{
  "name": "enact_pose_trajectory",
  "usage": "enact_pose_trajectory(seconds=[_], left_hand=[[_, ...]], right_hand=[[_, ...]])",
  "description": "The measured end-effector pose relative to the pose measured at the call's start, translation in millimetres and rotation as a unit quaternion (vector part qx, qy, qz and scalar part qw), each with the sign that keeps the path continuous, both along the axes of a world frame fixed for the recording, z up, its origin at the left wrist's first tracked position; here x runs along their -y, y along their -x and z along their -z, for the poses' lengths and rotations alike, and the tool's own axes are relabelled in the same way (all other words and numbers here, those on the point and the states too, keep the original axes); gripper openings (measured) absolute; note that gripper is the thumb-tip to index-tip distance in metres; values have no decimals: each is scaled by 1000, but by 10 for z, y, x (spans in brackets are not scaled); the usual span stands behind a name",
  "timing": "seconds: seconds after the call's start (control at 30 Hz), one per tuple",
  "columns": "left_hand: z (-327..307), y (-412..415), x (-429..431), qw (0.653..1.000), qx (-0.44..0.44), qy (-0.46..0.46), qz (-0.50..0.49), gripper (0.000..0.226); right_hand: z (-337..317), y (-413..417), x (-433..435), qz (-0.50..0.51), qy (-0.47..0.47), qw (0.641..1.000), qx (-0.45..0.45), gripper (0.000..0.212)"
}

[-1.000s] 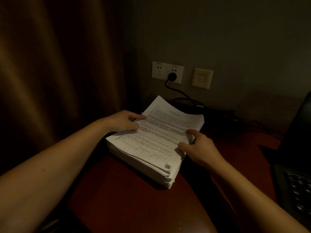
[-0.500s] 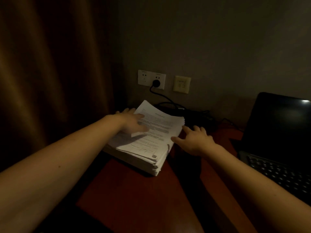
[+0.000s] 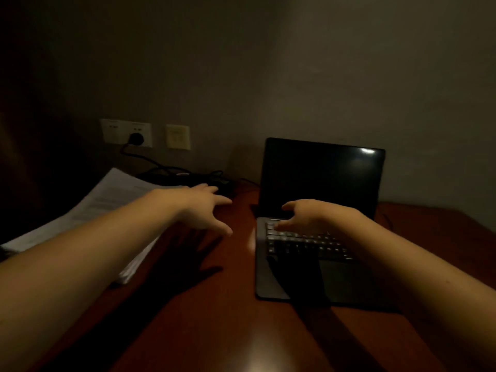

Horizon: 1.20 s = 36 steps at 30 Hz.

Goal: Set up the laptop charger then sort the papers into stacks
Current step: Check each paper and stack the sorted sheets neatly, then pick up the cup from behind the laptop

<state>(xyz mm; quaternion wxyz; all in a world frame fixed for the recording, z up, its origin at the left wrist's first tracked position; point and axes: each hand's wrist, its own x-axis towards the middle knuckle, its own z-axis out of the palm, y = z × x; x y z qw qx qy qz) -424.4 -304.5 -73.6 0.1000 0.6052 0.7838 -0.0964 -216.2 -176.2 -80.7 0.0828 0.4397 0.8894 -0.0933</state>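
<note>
A thick stack of white printed papers (image 3: 107, 202) lies at the desk's left, partly hidden by my left forearm. My left hand (image 3: 204, 208) hovers over the bare desk between the stack and the laptop, fingers spread, holding nothing. The black laptop (image 3: 319, 183) stands open with a dark screen. Over the left end of its keyboard floats my right hand (image 3: 303, 214), fingers loosely spread and empty. A black charger plug (image 3: 136, 138) sits in the white wall socket, and its cable runs down to a dark coil (image 3: 188, 175) behind the papers.
The desk (image 3: 241, 304) is dark reddish wood, set against a grey wall. A beige wall plate (image 3: 177, 136) is beside the socket. A thin cable (image 3: 248, 181) runs along the desk's back toward the laptop. The room is dim.
Both hands left the paper stack and moved right, toward the laptop. My view swung right, so the stack now sits at the left and the whole laptop shows.
</note>
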Motion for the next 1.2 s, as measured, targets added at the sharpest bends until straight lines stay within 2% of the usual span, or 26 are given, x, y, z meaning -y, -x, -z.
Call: enact_pose_trajectory(seconds=[0.17, 0.4, 0.57, 0.7, 0.93, 1.03, 1.2], left_hand=[[52, -778, -822, 996, 57, 6, 68, 97], [-146, -1469, -1800, 982, 121, 102, 107, 93], [-717, -1706, -2117, 975, 151, 147, 74, 87], [-1379, -1820, -2246, 970, 172, 168, 23, 86], [-2219, -1845, -2452, 968, 206, 140, -26, 83], [-2335, -1788, -2544, 965, 239, 105, -35, 78], [-2273, -1535, -2777, 966, 243, 71, -44, 76]], right_hand=[[-38, -751, -621, 12, 4, 1000, -3, 80], [-275, -1309, -1402, -17, 61, 998, 13, 78], [-782, -1493, -1795, -22, 112, 993, 28, 83], [-1459, -1598, -2001, -36, 132, 990, 39, 81], [-2306, -1689, -2281, -65, 116, 990, 42, 84], [-2443, -1642, -2394, -81, 105, 991, 35, 81], [-2368, -1453, -2618, -86, 102, 991, 35, 73]])
